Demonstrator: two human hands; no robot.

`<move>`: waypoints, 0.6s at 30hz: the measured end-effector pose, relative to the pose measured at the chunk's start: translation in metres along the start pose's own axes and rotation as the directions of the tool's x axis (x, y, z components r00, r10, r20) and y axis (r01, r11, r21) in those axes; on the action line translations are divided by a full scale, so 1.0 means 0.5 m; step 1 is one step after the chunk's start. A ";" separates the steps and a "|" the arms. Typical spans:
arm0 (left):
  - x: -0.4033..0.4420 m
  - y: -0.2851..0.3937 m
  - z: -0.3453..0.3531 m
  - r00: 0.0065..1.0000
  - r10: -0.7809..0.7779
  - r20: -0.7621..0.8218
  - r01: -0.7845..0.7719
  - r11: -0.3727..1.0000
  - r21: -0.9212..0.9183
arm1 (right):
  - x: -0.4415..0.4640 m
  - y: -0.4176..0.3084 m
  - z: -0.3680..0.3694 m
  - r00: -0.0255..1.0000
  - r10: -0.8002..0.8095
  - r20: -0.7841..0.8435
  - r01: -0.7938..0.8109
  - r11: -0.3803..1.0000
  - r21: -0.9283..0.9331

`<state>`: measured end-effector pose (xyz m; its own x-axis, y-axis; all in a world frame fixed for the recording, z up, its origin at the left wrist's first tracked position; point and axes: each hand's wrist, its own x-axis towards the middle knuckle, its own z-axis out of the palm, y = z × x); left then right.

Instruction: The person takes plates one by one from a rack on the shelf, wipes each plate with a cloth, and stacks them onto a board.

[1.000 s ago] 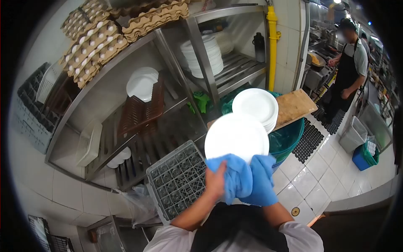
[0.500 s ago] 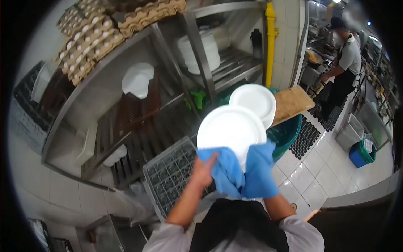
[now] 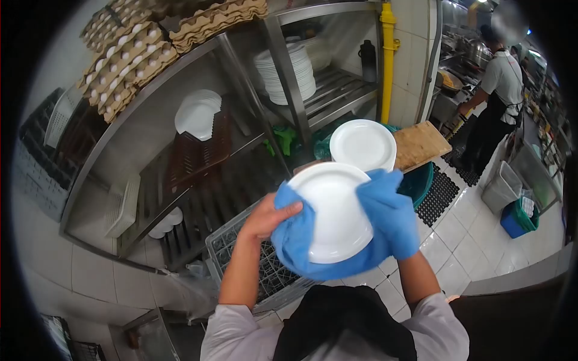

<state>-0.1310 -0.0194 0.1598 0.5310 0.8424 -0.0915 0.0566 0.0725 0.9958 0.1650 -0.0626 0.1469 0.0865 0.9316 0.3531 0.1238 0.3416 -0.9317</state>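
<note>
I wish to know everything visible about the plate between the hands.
The plate is round, white and smooth, perhaps ceramic, its rimmed face toward the camera. A blue cloth covers its two sides and hangs below its near edge. The left hand holds one side through the cloth; the covered right hand is at the other. Its far edge overlaps a plate stack in view; contact is unclear.

Stacked round white plates at one o'clock from a round white plate
Beneath the stack, a rectangular tan wooden board; at eight o'clock, a rectangular grey plastic rack.
</note>
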 end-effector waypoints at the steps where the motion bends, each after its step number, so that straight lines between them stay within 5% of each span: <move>1: 0.013 0.022 0.025 0.985 0.170 0.008 -0.156 0.919 -0.362 | 0.008 -0.034 -0.002 0.962 -0.244 0.124 0.273 0.889 -0.368; 2: 0.027 0.051 0.063 0.944 0.327 -0.051 -0.275 0.691 -0.668 | 0.015 -0.048 0.017 0.933 -0.302 0.193 0.358 0.762 -0.539; 3: 0.043 0.093 0.089 0.885 0.464 -0.045 -0.338 0.571 -0.748 | 0.022 -0.040 0.042 0.943 -0.278 0.181 0.330 0.732 -0.596; 5: 0.075 0.106 0.153 0.871 0.379 -0.313 -0.440 0.316 -0.841 | 0.014 0.012 0.085 0.967 -0.248 0.051 0.230 0.774 -0.590; 9: 0.051 -0.049 0.202 0.883 0.143 -0.447 -0.460 0.454 -0.763 | -0.005 0.096 0.072 0.915 -0.300 -0.270 0.172 0.895 -0.412; 15: 0.062 -0.245 0.152 0.972 -0.186 -0.141 0.063 0.791 -0.609 | -0.041 0.136 0.018 0.799 -0.359 -0.483 0.040 0.833 -0.552; 18: 0.090 -0.113 0.202 0.967 -0.142 -0.212 0.026 0.881 -0.473 | -0.066 0.090 0.020 0.815 -0.352 -0.461 -0.103 0.694 -0.712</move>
<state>-0.0251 -0.0395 0.0986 0.3261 0.9174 -0.2281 -0.3364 0.3381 0.8789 0.1579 -0.0768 0.0924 0.4828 0.5814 0.6549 0.7810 0.0524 -0.6223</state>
